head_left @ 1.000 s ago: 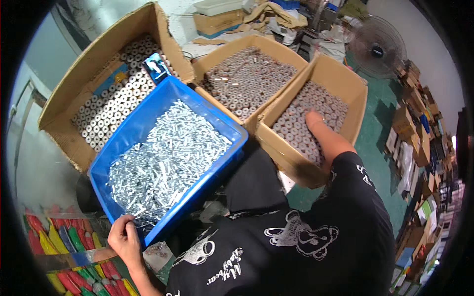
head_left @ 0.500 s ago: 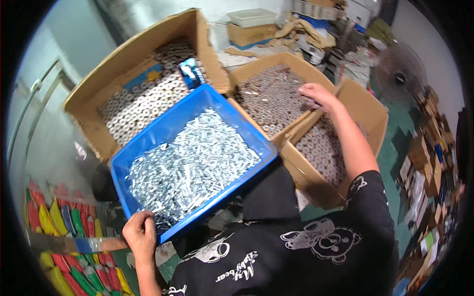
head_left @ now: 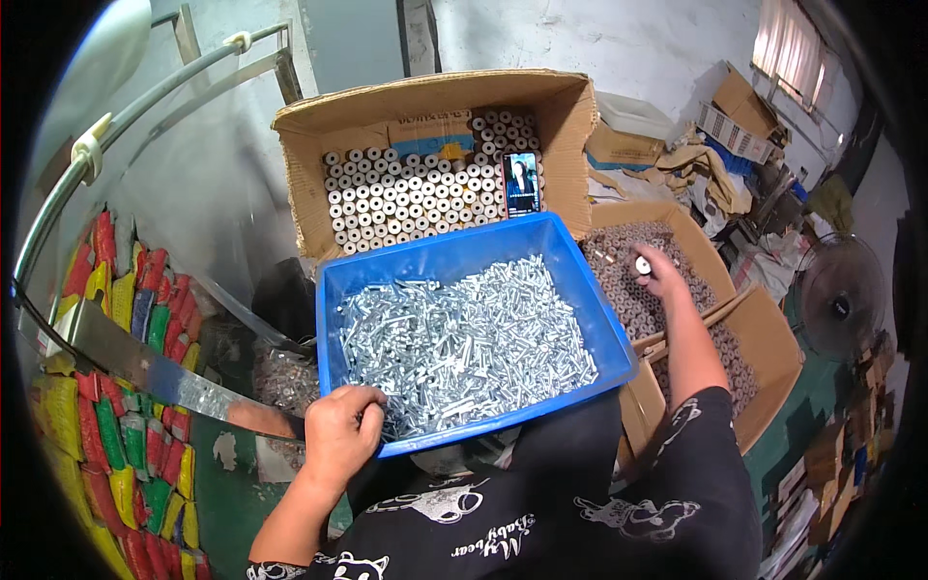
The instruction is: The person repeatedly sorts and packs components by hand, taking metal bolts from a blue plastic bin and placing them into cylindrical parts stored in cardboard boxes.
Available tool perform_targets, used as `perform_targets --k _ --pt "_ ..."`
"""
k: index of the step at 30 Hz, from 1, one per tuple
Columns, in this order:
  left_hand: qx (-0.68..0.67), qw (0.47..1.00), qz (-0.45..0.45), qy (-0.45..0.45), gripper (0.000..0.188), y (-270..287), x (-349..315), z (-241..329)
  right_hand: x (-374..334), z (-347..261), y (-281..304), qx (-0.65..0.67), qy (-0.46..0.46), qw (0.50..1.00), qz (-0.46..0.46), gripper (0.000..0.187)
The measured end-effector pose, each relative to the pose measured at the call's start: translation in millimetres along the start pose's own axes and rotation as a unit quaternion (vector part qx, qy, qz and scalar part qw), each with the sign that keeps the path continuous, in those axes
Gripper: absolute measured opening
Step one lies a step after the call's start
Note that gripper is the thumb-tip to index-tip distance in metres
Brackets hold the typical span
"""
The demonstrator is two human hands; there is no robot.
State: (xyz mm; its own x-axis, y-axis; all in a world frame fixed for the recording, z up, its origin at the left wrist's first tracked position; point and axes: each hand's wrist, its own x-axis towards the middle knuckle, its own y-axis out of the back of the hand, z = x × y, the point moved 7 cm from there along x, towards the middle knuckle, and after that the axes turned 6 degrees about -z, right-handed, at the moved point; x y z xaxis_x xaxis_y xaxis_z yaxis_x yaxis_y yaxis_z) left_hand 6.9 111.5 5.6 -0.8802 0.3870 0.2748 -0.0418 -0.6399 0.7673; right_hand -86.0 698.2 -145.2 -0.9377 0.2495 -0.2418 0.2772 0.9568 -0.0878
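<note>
A blue plastic tray [head_left: 464, 246] holds a heap of small shiny metal pins [head_left: 483, 338]. At its near left corner, my left hand [head_left: 340, 432] is closed, fingers curled over the rim beside the pins; whatever they pinch is hidden. To the right, my right hand [head_left: 664, 275] grips a small white roller [head_left: 643, 265] with a dark centre hole. It hovers over a cardboard box [head_left: 691, 242] packed with greyish-brown rollers [head_left: 619, 280]. Beyond the tray, rows of white rollers [head_left: 416, 198] line a large carton [head_left: 435, 92].
A phone [head_left: 522, 184] with a lit screen leans against the rollers in the large carton. Another open box [head_left: 773, 362] of rollers stands near my right arm. A fan [head_left: 841, 304] is at far right, and colourful bags [head_left: 126, 425] are stacked at left.
The view has swung left, so the tray looks straighter. My right hand now shows a white roller at its fingertips. My left hand stays at the tray's near left corner.
</note>
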Motion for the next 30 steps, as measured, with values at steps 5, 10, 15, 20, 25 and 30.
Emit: perform_targets --k 5,10,15,20,25,30 --pt "-0.008 1.0 -0.019 -0.014 0.009 -2.6 5.9 1.4 -2.2 -147.1 -166.4 -0.213 0.182 0.952 -0.127 0.031" --pt "-0.025 0.999 -0.002 -0.026 0.013 -0.7 3.2 -1.3 84.3 -178.8 -354.9 -0.699 0.272 0.658 0.065 0.028" --pt "-0.027 0.999 -0.012 -0.028 0.011 -1.9 4.0 -1.7 146.6 -126.4 -358.8 -0.704 0.159 0.685 0.101 0.024" --pt "-0.028 0.999 -0.013 -0.04 0.011 -1.4 6.1 -0.7 145.4 -128.9 -346.0 -0.671 0.179 0.7 0.163 0.027" --pt "-0.041 0.997 -0.009 -0.059 0.012 -3.5 7.6 5.1 118.1 -148.1 -361.8 -0.496 0.29 0.801 0.169 0.022" --pt "-0.021 0.999 0.002 -0.039 0.013 0.2 0.3 -4.5 -14.7 -139.6 -539.1 -0.312 0.363 0.845 -0.239 0.026"
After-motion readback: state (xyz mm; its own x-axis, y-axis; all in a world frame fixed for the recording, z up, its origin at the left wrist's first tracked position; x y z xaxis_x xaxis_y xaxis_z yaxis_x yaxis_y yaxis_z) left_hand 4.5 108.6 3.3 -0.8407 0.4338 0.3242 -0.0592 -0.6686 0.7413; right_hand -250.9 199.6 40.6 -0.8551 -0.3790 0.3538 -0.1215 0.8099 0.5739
